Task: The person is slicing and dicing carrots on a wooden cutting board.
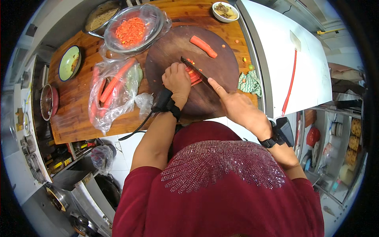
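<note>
My right hand (237,103) grips a dark-bladed kitchen knife (199,73), its forefinger laid along the blade. Beside the blade, my left hand (178,78) presses down on carrot strips (194,77) with its fingers curled; part of the strips is hidden beneath it. A few small diced carrot bits (191,61) lie on the far side of the blade. All this is on a round dark wooden chopping board (168,44). A peeled carrot piece (203,46) rests farther back on the board.
Left of the board lies a clear plastic bag (127,103) of carrots (117,80). Behind it stands a bag-lined metal basin (160,28) of diced carrot (130,31). A green bowl (60,66), a white bowl (226,20) and a crumpled cloth (250,83) are on the wooden table (71,118).
</note>
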`<state>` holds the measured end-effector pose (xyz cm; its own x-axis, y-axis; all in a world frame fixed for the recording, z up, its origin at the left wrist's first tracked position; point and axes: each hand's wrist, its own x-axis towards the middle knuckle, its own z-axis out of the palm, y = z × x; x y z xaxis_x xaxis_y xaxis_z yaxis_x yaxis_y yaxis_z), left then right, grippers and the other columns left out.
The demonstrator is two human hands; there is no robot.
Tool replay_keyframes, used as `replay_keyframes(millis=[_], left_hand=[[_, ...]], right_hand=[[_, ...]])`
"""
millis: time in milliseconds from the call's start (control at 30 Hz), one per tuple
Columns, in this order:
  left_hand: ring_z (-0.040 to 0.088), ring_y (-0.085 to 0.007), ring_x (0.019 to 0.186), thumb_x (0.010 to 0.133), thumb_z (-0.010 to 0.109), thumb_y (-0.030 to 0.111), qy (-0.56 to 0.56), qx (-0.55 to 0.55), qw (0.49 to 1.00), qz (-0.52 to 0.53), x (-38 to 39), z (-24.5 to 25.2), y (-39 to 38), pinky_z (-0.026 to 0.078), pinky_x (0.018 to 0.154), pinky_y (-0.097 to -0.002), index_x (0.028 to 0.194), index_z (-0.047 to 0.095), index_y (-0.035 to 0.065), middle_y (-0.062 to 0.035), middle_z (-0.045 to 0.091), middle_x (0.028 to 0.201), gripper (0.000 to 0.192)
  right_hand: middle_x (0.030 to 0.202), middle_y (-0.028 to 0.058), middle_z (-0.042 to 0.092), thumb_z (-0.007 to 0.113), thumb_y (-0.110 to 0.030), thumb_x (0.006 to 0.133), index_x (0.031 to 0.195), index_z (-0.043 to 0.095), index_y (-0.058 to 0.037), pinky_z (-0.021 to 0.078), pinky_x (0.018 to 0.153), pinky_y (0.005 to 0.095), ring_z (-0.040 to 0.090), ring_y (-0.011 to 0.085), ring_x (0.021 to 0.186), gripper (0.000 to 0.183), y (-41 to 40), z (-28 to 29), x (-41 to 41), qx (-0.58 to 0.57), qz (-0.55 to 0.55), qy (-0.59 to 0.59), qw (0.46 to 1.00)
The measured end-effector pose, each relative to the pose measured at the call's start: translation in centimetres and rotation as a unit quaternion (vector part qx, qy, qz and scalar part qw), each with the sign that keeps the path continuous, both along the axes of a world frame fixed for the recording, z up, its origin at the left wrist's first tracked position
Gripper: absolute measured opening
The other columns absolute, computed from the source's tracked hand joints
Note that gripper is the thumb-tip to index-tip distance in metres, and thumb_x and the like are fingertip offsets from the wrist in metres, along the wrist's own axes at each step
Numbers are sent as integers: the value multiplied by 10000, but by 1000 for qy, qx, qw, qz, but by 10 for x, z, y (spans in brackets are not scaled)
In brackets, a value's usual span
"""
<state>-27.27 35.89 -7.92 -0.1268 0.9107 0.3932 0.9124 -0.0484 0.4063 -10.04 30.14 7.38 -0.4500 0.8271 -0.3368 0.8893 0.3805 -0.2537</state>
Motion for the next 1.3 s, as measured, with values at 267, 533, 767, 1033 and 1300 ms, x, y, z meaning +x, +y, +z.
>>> replay_keyframes(millis=[267,533,767,1033,1300], left_hand=[[509,-260,967,782,574,156,-10,-42,999,-6,4,6,0,399,805,-400,904,575,132,-38,546,992,125],[502,-274,964,774,580,152,-15,-1,1000,0,-1,2,-1,392,804,-407,917,561,130,-52,533,982,146],[517,-248,907,723,613,179,10,-4,1000,10,5,1,3,392,762,-394,862,577,150,-19,543,937,147],[510,-256,909,710,622,162,-14,17,999,28,0,-4,1,386,776,-393,874,561,148,-37,527,933,176],[507,-286,914,743,590,133,-33,12,999,-1,3,2,3,389,774,-410,912,541,118,-72,526,938,176]], right_hand=[[843,255,613,429,-16,837,1454,165,-225,506,682,476,629,402,758,703,12,-43,-11,2,-41,-1,999],[899,274,601,431,-11,835,1454,164,-208,495,715,482,623,405,800,702,6,17,-7,-99,-26,-15,995],[910,266,604,441,-21,835,1452,185,-210,498,721,477,624,409,792,694,7,-39,-17,-21,-55,10,998],[858,265,608,473,18,800,1451,186,-207,490,688,494,619,420,785,747,8,9,-7,-70,-23,21,997],[856,273,604,478,-15,808,1446,196,-208,494,690,497,621,416,767,724,19,-43,-21,-19,-60,34,997]])
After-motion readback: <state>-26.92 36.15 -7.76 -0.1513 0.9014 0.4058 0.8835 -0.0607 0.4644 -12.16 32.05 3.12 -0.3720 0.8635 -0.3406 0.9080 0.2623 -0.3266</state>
